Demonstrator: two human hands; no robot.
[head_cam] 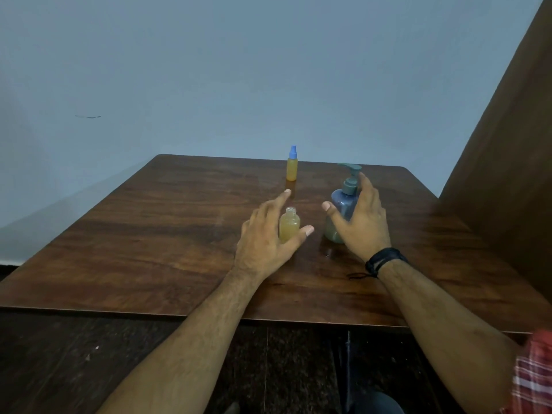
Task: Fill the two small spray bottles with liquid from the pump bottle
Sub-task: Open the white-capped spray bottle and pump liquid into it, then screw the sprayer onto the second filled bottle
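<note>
An uncapped small bottle [289, 223] with yellow liquid stands upright mid-table. My left hand [265, 237] is spread around it, thumb and forefinger apart, and I cannot see them touching it. A second small spray bottle [291, 166] with a blue cap and yellow liquid stands farther back. The blue-grey pump bottle [343, 204] stands to the right. My right hand [360, 219] curves around its right side with fingers apart, partly hiding its body; contact is unclear.
The wooden table [149, 234] ends at a front edge near me and abuts a pale wall behind. A brown wooden panel [507, 144] rises at the right. A black band sits on my right wrist [383, 259]. Dark floor lies below.
</note>
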